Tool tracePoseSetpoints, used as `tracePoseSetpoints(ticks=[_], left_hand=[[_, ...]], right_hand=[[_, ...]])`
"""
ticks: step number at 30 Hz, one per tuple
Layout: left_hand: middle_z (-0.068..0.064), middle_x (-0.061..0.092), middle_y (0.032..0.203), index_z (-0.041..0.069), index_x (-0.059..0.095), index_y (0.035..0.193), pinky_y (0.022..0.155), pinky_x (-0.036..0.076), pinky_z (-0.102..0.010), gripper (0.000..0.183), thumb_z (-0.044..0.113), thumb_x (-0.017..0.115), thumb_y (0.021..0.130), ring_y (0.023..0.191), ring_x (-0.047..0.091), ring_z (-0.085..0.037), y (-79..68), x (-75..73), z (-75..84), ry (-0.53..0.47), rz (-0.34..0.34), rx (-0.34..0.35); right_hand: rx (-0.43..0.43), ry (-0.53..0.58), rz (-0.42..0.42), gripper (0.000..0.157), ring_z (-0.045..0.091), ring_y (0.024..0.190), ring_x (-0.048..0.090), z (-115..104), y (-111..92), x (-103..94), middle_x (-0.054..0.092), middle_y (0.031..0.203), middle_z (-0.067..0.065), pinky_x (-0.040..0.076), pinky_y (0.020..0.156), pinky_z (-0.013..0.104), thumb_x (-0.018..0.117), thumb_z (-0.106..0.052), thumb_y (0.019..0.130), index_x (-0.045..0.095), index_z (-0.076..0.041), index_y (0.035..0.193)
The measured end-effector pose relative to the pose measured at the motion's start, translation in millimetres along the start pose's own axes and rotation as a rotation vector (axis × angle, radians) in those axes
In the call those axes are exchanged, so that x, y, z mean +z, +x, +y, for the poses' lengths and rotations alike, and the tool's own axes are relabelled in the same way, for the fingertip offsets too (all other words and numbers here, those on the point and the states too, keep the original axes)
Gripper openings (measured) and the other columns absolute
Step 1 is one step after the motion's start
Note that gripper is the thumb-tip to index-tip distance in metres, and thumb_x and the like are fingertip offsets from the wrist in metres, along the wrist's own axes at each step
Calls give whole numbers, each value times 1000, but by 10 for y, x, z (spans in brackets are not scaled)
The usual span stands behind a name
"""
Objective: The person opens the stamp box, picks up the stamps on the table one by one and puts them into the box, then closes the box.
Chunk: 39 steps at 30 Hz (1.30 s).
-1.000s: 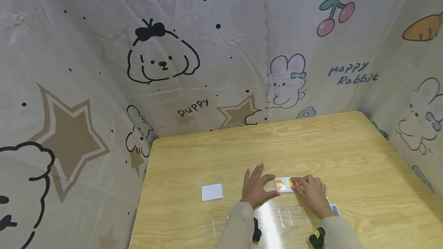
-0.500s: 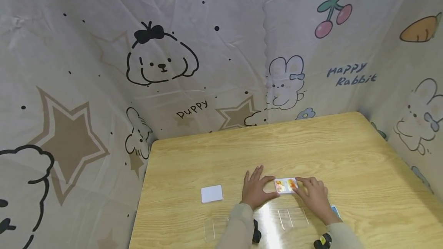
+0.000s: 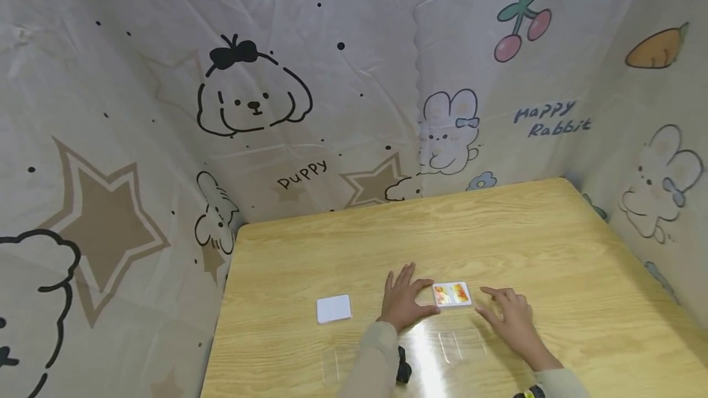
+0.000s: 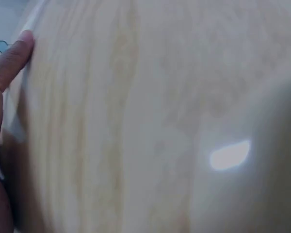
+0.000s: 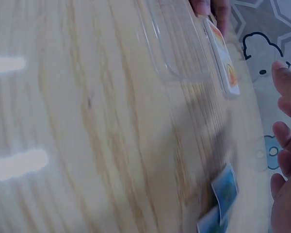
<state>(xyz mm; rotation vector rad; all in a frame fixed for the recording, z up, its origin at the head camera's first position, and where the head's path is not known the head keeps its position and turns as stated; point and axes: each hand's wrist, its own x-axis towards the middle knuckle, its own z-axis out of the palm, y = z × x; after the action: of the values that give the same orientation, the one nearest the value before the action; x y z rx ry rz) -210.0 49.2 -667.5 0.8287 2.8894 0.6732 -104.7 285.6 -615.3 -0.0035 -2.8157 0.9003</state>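
Observation:
A small stack of cards point(image 3: 451, 294) lies flat on the table, its top card printed in orange and yellow. My left hand point(image 3: 402, 300) pinches the stack's left end between thumb and index finger, the other fingers stretched out. In the right wrist view those fingertips stand on either side of the stack's point(image 5: 223, 58) far end. Just right of the stack, my right hand point(image 3: 511, 318) is apart from it, thumb and index finger parted, holding nothing. The left wrist view shows mostly table and one finger point(image 4: 12, 60) of my left hand.
A second stack with a white top point(image 3: 334, 309) lies to the left. Two clear plastic cases point(image 3: 462, 347) lie nearer me, one partly behind my left sleeve. Blue cards point(image 5: 226, 193) lie by my right arm. A printed cloth point(image 3: 332, 78) surrounds the wooden table point(image 3: 310, 250).
My right hand has let go of the card stack's right end and moved off to the right. My left hand keeps its place at the left end.

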Motion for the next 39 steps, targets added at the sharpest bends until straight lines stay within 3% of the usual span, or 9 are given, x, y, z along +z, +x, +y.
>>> tracePoseSetpoints(ticks=[3,6,9,12,16,22,30,39], left_hand=[[0,26,160,40,48,138,122,12,-52,74,76,58,74,149,22,-18,6,-55,-42,-40,-58,1],[-1,33,157,35,48,140,121,19,-52,73,70,62,77,147,28,-19,20,-193,-40,-98,-96,6],[-1,39,153,32,48,141,117,27,-52,71,62,66,79,143,36,-21,10,-378,-37,-169,-102,1],[-2,40,153,29,47,142,116,29,-54,72,56,71,79,142,38,-23,-37,-571,-104,-254,-87,-24],[-5,39,154,25,45,143,116,26,-58,77,52,75,78,141,37,-30,-180,-830,-304,-293,-46,-51],[-10,36,154,20,44,144,115,24,-62,83,49,78,75,141,34,-37,-467,-1139,-696,-294,30,-74],[-14,38,152,17,45,143,115,20,-64,88,50,81,70,141,34,-37,-830,-1320,-1173,-228,127,-135],[-19,37,152,13,48,141,114,18,-66,91,53,82,66,141,30,-43,-1194,-1313,-1447,-225,124,-230]], right_hand=[[-11,-2,8,46,33,94,45,40,-67,-55,56,107,21,31,75,40,69,-26,88,57,-4,126],[-4,-7,14,46,32,93,44,75,-137,-133,56,107,22,29,74,39,69,-26,89,56,-3,127],[16,5,15,47,33,94,42,98,-199,-211,54,110,24,27,75,39,69,-26,89,55,-2,127],[32,13,17,50,34,96,40,124,-243,-266,51,112,26,26,75,39,69,-26,88,54,-1,129],[31,25,16,55,39,99,40,175,-302,-292,49,113,28,28,76,42,73,-22,84,53,2,129],[67,55,-26,65,46,106,36,301,-409,-323,44,119,33,32,80,58,76,-23,81,48,3,133],[105,51,-89,68,52,109,34,453,-492,-336,38,121,38,33,80,67,75,-27,82,45,4,135],[143,32,-153,67,56,110,34,535,-488,-265,34,124,39,38,77,69,74,-35,82,48,-4,135]])
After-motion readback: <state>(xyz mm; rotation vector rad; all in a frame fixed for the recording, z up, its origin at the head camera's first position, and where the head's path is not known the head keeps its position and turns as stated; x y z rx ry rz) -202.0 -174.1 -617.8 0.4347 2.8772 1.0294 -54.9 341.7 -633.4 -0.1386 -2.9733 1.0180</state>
